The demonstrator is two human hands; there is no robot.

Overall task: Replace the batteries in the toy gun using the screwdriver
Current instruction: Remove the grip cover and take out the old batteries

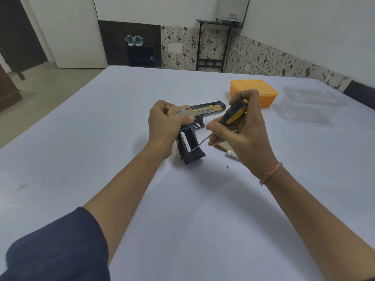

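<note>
My left hand (pixel 164 124) grips the tan and black toy gun (pixel 205 110) around the rear of its slide, grip pointing toward me. The grip's battery compartment (pixel 189 141) is uncovered, with one white battery (pixel 185 141) lying inside on the left. My right hand (pixel 241 130) holds the black and yellow screwdriver (pixel 235 112); its thin shaft slants down so the tip touches the lower end of that battery. A second white battery (pixel 232 154) and the tan cover (pixel 224 146) lie on the table (pixel 101 138) under my right hand. A small screw (pixel 227 166) rests nearby.
An orange lidded box (pixel 253 92) stands behind my right hand at the back right. A clear plastic container (pixel 312 102) sits to its right. The table's left edge drops to the floor; a shoe rack and a stand are by the far wall.
</note>
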